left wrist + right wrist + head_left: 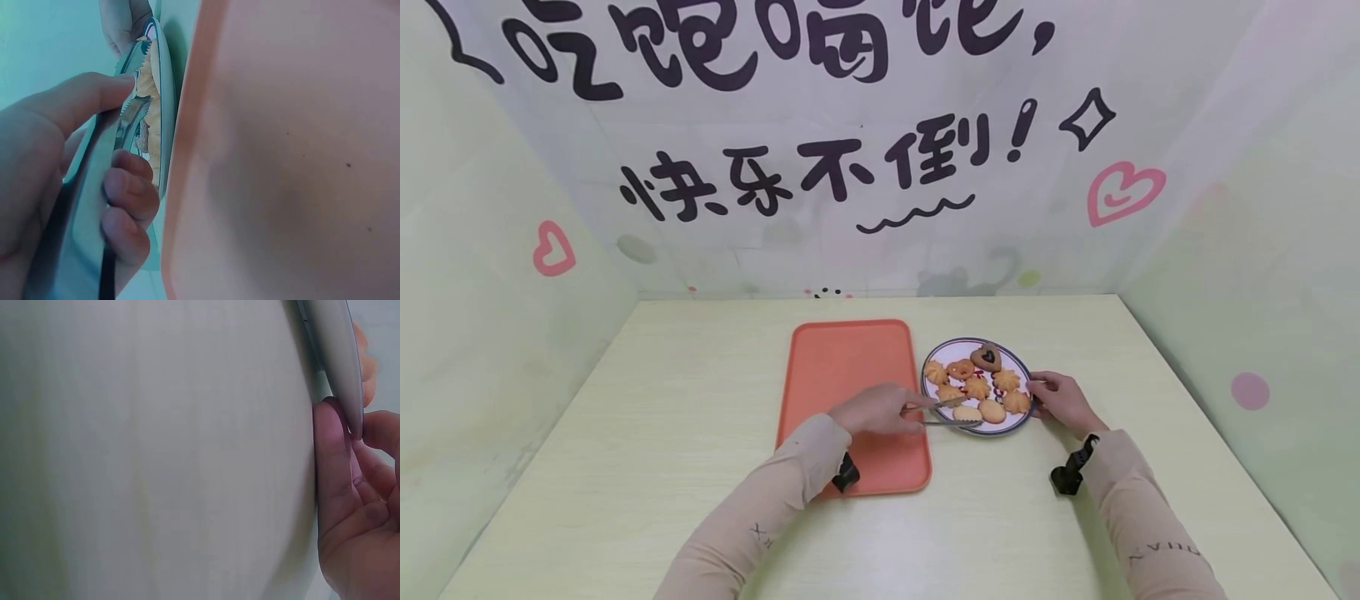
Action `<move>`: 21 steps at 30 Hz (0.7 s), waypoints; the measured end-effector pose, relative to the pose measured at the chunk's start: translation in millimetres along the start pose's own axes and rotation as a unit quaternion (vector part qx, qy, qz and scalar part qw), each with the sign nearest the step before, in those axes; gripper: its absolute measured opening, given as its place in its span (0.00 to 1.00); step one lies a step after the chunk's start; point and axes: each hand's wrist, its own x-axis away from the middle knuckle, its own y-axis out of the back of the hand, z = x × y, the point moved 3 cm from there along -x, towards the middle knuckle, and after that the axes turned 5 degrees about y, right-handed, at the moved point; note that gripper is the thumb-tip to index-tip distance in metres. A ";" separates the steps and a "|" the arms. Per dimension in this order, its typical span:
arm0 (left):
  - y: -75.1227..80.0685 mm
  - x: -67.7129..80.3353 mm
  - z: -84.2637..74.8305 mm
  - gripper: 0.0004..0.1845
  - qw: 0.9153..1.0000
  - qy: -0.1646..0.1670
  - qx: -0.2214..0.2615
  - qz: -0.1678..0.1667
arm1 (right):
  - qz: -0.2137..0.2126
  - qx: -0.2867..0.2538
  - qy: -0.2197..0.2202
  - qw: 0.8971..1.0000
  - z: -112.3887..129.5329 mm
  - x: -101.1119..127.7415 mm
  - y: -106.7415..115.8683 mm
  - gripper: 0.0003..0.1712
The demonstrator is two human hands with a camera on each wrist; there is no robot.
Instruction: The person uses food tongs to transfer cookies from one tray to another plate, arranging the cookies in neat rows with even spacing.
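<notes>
My left hand grips a pair of metal tongs, its fingers curled round the arms. The toothed tips of the tongs are apart and reach over the near left part of a round plate with a dark blue rim. Several cookies lie on it, among them pale oval cookies, swirled cookies, a pretzel-shaped cookie and a brown heart cookie. My right hand pinches the plate's right rim, thumb above and fingers below, as the right wrist view shows. Whether the tips touch a cookie, I cannot tell.
An orange rectangular tray lies left of the plate, partly under my left forearm. Both stand on a pale wooden table. Printed cloth walls enclose the table at the back and both sides.
</notes>
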 end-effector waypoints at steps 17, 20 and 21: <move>5.2 1.1 -1.3 0.23 0.999 -0.016 -0.035 -0.008 | 0.001 0.001 -0.001 1.000 1.4 0.0 0.9 0.27; 4.0 -0.3 -3.9 0.23 0.999 -0.019 -0.043 -0.009 | 0.003 0.002 -0.001 1.000 3.1 1.0 0.2 0.28; 3.9 -0.9 -4.5 0.23 0.999 -0.021 -0.047 -0.010 | 0.003 0.001 0.000 1.000 4.0 1.5 0.1 0.28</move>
